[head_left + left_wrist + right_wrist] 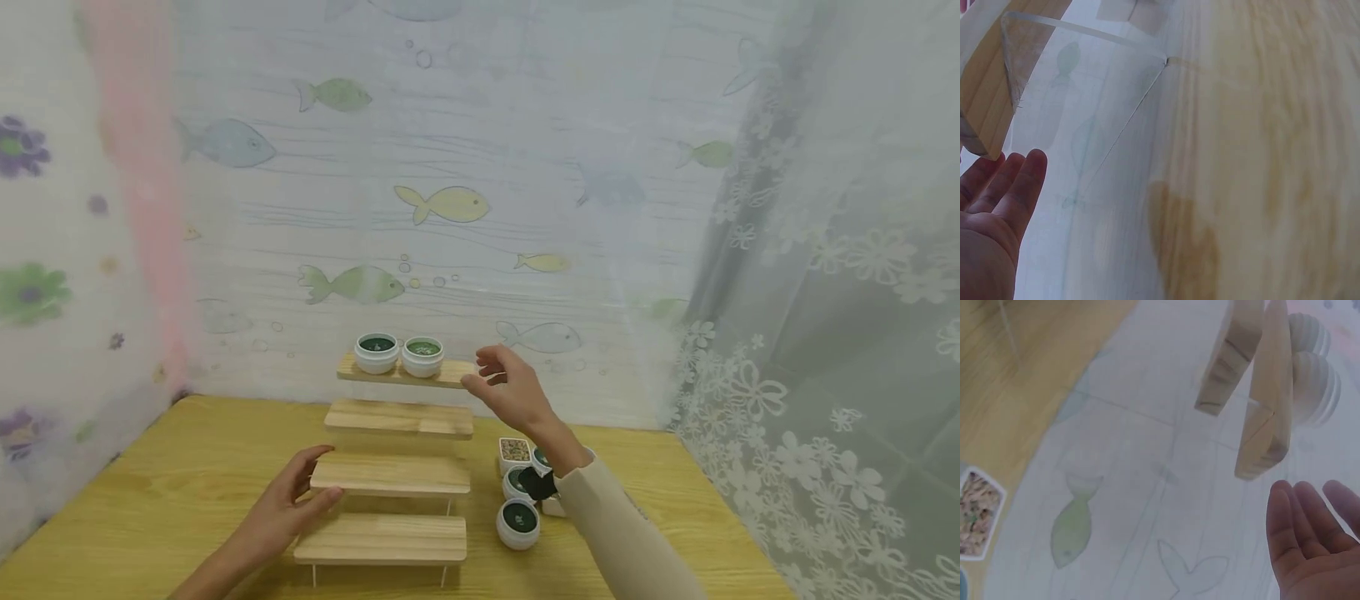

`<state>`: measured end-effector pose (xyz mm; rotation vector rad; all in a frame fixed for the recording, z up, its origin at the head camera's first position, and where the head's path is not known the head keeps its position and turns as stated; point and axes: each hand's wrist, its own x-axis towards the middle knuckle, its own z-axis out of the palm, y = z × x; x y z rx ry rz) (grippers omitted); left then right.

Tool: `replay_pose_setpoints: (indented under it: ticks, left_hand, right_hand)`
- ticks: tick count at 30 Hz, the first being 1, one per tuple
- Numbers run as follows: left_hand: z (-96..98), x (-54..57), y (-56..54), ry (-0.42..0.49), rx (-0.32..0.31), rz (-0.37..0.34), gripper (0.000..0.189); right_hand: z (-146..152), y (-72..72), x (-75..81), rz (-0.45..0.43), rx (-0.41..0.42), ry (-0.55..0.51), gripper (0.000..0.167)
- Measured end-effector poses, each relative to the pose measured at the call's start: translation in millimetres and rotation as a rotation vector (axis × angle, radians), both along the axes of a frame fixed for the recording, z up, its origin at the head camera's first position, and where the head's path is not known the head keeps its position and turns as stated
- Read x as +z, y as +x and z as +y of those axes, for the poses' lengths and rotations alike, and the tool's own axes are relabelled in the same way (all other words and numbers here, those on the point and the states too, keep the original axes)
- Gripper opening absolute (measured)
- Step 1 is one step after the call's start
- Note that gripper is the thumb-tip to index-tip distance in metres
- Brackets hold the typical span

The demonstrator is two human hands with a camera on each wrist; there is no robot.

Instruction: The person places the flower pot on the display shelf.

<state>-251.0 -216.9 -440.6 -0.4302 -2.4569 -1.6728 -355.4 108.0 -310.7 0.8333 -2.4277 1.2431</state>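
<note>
While left hand (276,510) and right hand (519,397) are unclenched, the tiered stand (393,474) shows pale woodgrain.

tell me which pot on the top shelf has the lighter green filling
The right pot on the top shelf: its filling is light green, while the left pot beside it looks dark green inside.

1. A pale, translucent sheet (510,133) is hanging across the back, showing green, yellow and blue fish (452,204) and small bubbles (423,58)
2. On the left, a white sheet (52,200) is bearing purple and green flowers (30,293), with a pink band (142,192) running down beside them
3. On the right, a sheer curtain (862,217) is carrying white flower shapes (753,387), and grey tiles (825,342) are showing through
4. A yellow wood-grained surface (187,467) is stretching below, its far edge lying near the back sheet
5. Soft light is falling evenly
</note>
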Motion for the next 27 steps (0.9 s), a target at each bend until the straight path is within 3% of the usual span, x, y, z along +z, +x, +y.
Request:
replay_pose_setpoints:
  ticks: [13, 27]
  left_hand:
    - [-1.6, -0.3, 1.7, 0.01, 0.0, -0.019, 0.062]
    - [-1.2, -1.4, 0.7, 0.004, 0.004, -0.007, 0.061]
  right_hand:
    - [37.7, 28.2, -33.6, 0.108, -0.026, 0.034, 0.045]
    - [61.3, 63.8, -71.1, 0.113, -0.079, 0.077, 0.045]
